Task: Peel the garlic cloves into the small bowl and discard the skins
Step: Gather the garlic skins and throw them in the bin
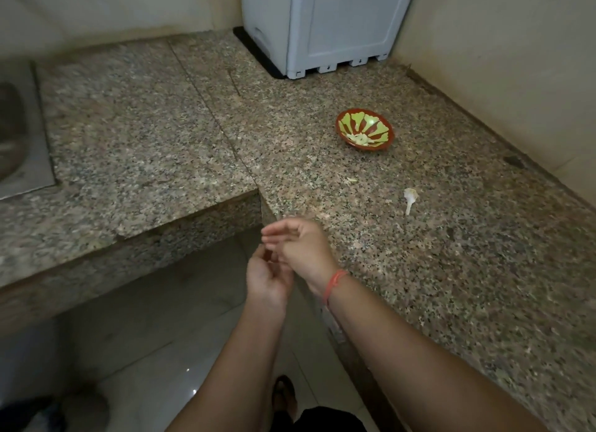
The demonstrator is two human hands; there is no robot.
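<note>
Foot: a foot in a dark sandal (pixel 283 396) stands on the shiny tiled floor (pixel 167 351), right under the arms; it is dim down there.
Left hand: the left hand (pixel 269 277) is out over the floor, just off the corner of the counter; its palm faces up and its fingers bend a little; the picture is blurry here and the other hand covers the fingertips, so I cannot tell if it holds a tiny bit of something.
Right hand: the right hand (pixel 300 244) is just above the left one and touches it; its fingers reach out to the left, loose and fairly straight; I see nothing held in it.
Band: an orange thread band (pixel 335 285) goes round the right wrist.
Counter: the speckled stone counter (pixel 451 270) runs along the right side and turns a corner to the left; the hands are at the inner corner.
Garlic stalk: a small white garlic stalk (pixel 410 198) with papery skin on it lies on the counter, past the hands and to the right.
Skin bit: a pale skin flake (pixel 350 180) lies on the stone between the hands and the bowl.
Bowl: the small bowl (pixel 380 127), red with green stripes, sits farther back on the counter, well apart from the hands; pale garlic cloves (pixel 361 138) lie at its bottom.
Sink: a metal sink (pixel 19 135) is set in the counter far to the left.
Box: a big grey plastic box (pixel 322 25) stands at the back of the counter by the wall.
</note>
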